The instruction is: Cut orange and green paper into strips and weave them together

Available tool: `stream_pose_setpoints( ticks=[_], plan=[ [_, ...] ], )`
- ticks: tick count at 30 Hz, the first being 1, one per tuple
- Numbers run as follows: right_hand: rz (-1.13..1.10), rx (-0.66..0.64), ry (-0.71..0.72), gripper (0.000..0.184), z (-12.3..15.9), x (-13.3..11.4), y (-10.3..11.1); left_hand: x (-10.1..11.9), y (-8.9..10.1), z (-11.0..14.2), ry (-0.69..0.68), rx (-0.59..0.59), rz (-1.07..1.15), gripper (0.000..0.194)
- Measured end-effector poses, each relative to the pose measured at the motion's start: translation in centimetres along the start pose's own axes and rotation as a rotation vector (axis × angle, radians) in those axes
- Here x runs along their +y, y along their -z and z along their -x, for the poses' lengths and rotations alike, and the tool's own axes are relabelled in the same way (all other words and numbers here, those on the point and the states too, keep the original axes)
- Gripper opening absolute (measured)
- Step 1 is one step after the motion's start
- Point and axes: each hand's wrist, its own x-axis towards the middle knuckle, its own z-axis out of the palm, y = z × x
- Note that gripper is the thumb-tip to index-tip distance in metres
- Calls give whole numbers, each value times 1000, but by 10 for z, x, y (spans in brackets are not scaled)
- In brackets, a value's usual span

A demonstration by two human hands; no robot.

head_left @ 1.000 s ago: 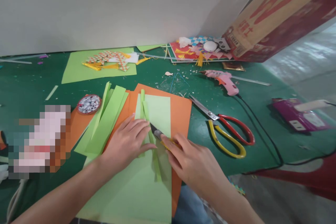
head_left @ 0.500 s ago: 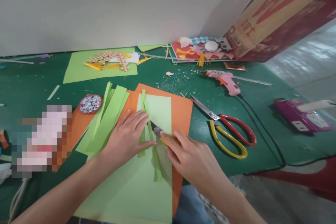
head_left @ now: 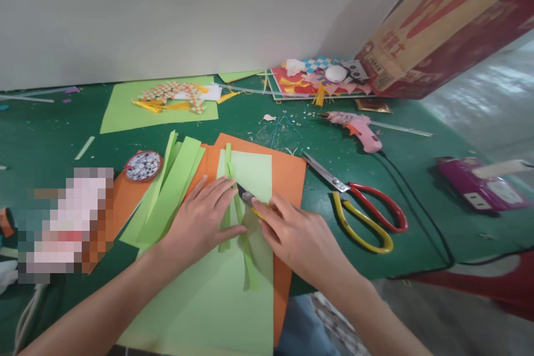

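Green bench (head_left: 246, 117); right hand (head_left: 298, 233) clamped on knife (head_left: 246, 196); left hand (head_left: 204, 214) flat on strips (head_left: 248, 261); if these slip, it risks nicks.

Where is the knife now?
In the head view, near the middle, the knife is in the right hand, just right of the left hand, over the pale green sheet.

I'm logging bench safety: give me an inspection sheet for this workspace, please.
Surface: green table, scattered with scraps.
Job's things: narrow green strips on a pale green sheet, orange sheet beneath.
Clutter: scissors, pink glue gun, red-rimmed round container.
Hands: left hand rests on the strips; right hand grips a cutter, blade close to the left hand.
Cables: black cable from the glue gun; pale cord at lower left.
Surroundings: pale wall behind; printed bag or box at right rear.
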Motion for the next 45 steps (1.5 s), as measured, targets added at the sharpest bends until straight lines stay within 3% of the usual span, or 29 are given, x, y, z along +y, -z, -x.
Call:
stream_pose_setpoints(
  ticks=[6,9,16,21,31,45],
  plan=[
    [-22,63,17,31,11,-7,2,2,1,3,-103,32,-84,61],
    [-29,83,20,31,15,-10,2,0,2,0,-136,19,-106,55],
    [-37,87,11,32,13,-10,1,-8,2,-8,-52,-53,-79,65],
    [-42,75,-8,31,9,-7,0,-7,1,-7,5,-104,-38,60],
    [-18,-28,-45,32,-3,-1,-2,-7,-2,-7,5,-84,-17,54],
    [-27,-19,-49,33,-6,1,-1,-5,3,-9,35,-152,-13,53]
  ],
)
